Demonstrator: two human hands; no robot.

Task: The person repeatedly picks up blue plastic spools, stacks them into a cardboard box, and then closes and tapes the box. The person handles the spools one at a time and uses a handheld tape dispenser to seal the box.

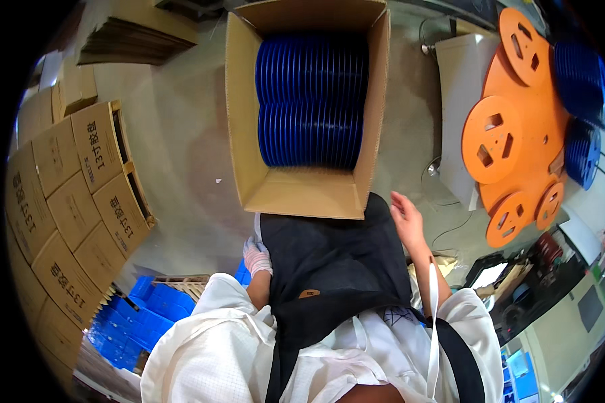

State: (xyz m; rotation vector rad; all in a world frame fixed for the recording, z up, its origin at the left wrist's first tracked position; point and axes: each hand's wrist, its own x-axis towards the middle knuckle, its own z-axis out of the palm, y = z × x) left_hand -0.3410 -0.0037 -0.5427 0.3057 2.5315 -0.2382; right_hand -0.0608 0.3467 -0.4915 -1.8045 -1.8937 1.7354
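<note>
An open cardboard box (306,195) stands in front of me. Inside it, two rows of blue plastic discs (309,134) are packed on edge. My right hand (408,220) is bare and holds nothing; its fingers are apart, just off the box's near right corner. Down at my left side, beside the black apron (329,255), hangs my left hand (257,258) in a pale glove. Its fingers look loosely stretched and partly hidden, with nothing visible in them. Neither hand appears to touch the box.
Closed cardboard cartons (67,215) are stacked on a pallet at left. Flattened cardboard (138,37) lies at far left. On the right, orange discs with cut-outs (494,138) lie on a large orange round top, beside more blue discs (578,80). Blue plastic pieces (138,316) sit at lower left.
</note>
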